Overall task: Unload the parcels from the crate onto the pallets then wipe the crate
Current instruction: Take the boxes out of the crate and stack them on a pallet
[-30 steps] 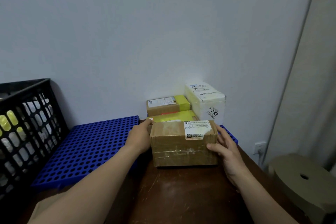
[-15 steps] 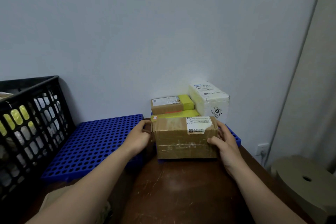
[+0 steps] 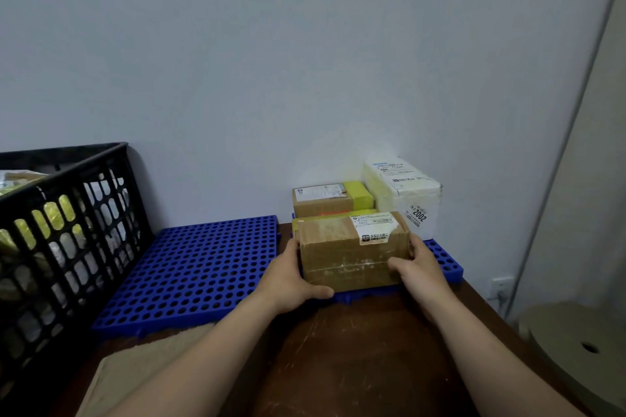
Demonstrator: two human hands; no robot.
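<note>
Brown taped cardboard parcel, white label, gripped between both hands.

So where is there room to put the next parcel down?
The left blue pallet, between the black crate and the right pallet, is wholly bare. The brown tabletop in front is bare too. The right pallet is crowded: brown box, yellow-taped box, white parcel; only its right edge shows.

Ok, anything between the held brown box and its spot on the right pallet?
Nothing visible. The brown cardboard parcel, gripped by the left hand and right hand, is at the front edge of the right blue perforated pallet. A yellow-taped brown box and a white parcel fill the pallet behind it.
</note>
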